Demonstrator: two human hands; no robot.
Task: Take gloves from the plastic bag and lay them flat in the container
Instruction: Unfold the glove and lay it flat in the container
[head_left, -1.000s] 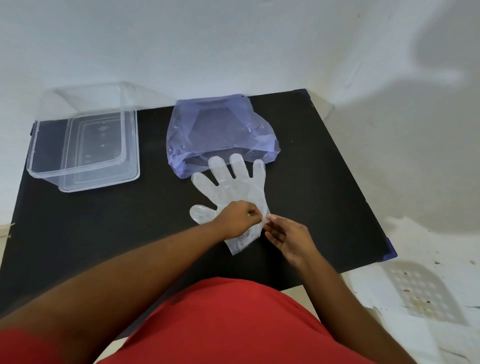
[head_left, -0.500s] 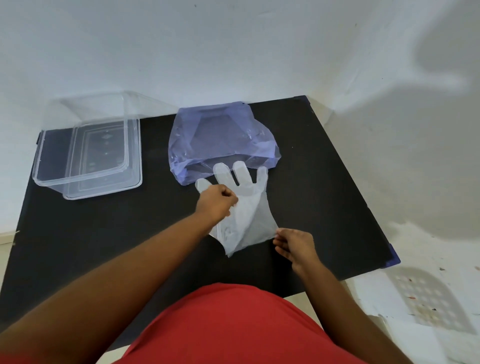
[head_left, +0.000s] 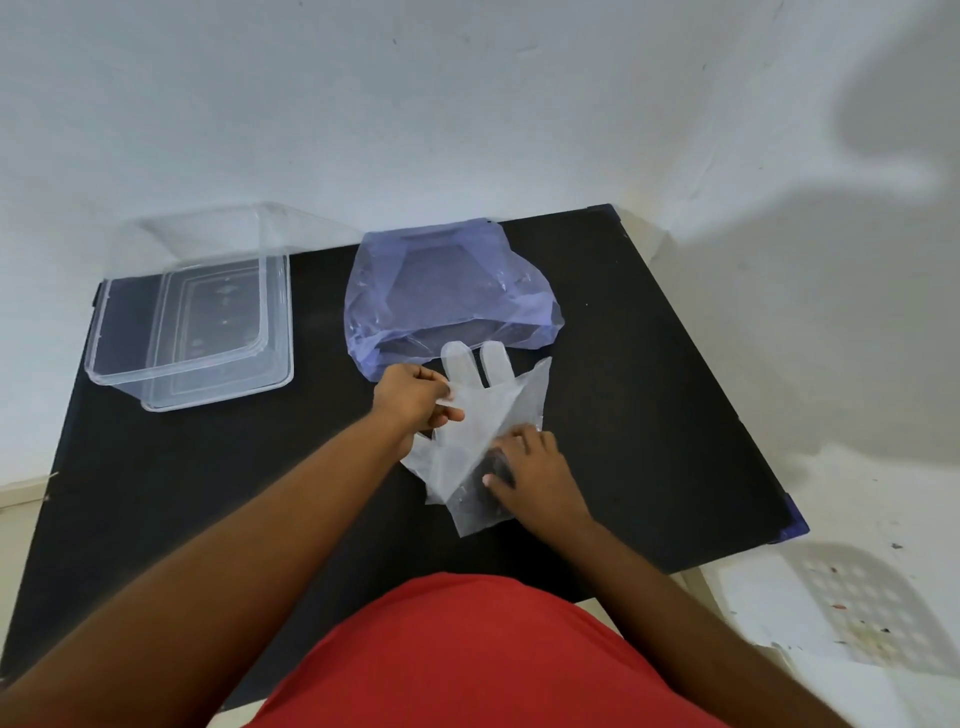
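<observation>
A thin translucent plastic glove (head_left: 475, 410) lies partly folded on the black table (head_left: 208, 467), its fingers pointing toward the bluish plastic bag (head_left: 447, 291) just behind it. My left hand (head_left: 415, 397) pinches the glove's left edge near the thumb side. My right hand (head_left: 530, 470) presses flat on the glove's cuff end, fingers spread over the film. The clear rectangular container (head_left: 192, 317) stands at the table's back left, apart from both hands, with nothing visible in it.
A clear lid seems to lie under the container. The table's right edge (head_left: 748, 426) drops to a white floor, where a white perforated object (head_left: 872, 608) lies. A white wall rises right behind the table.
My left hand has carried one side of the glove up and left, folding it over. My right hand moved from the cuff's corner onto the glove and now presses it down.
</observation>
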